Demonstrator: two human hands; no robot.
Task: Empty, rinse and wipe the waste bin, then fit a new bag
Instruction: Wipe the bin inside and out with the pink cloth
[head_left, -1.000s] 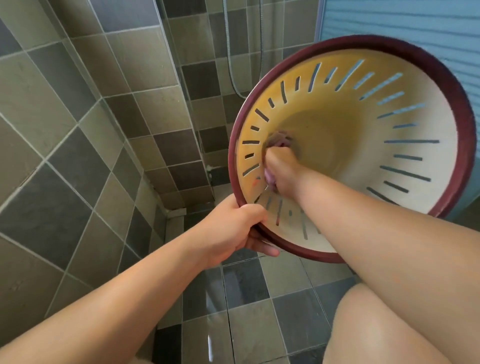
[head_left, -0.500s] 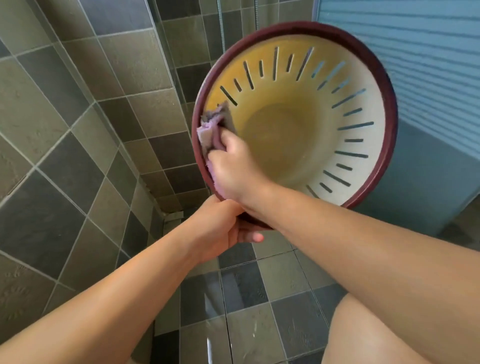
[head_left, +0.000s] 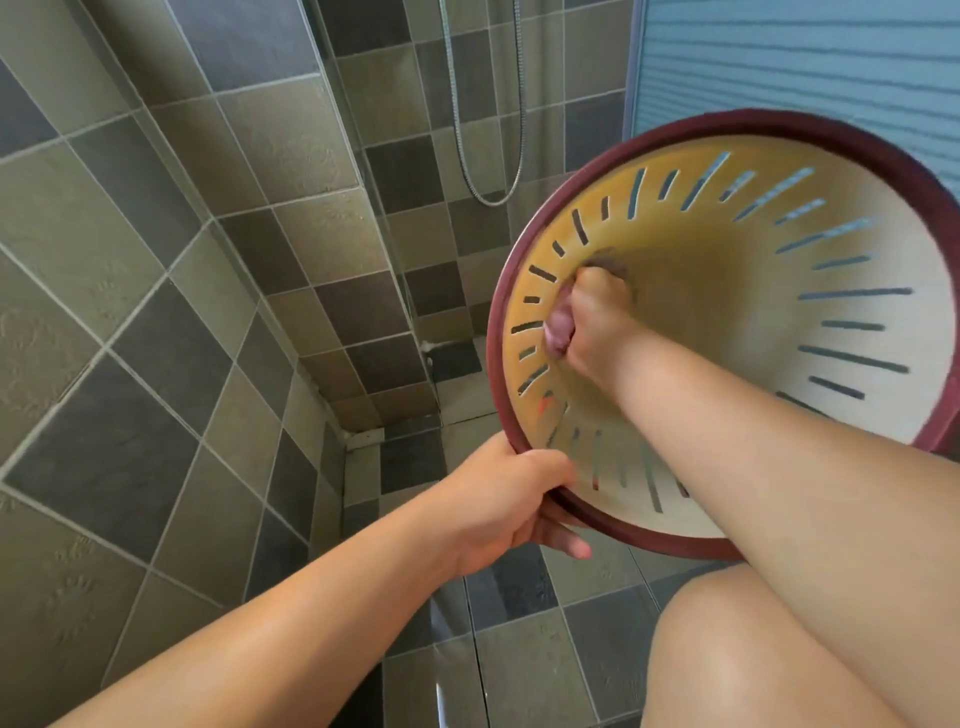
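1. The waste bin (head_left: 753, 332) is held up in the air, tipped on its side with its mouth toward the camera, above the tiled floor (head_left: 519, 649) of a shower corner. It is yellow-cream inside with a dark red rim and long slots through its wall.
2. The left hand (head_left: 498, 504) grips the lower-left of the rim, fingers (head_left: 566, 545) curled under and behind the edge, thumb on top.
3. The right hand (head_left: 592, 322) reaches deep inside, fingers closed round a bunched purple cloth (head_left: 560, 326), pressing it against the inner wall near the bottom.
4. Handling: one hand carries the bin by its edge, so it is probably light. It looks like stiff thin plastic, though the slotted wall may flex under hard pressing.
5. If it is wet from rinsing, the smooth plastic may be slippery. The rolled rim gives the surest hold, best opposite the side being wiped.
6. The cloth is soft and folds into the fist; its corners could catch in the slots.
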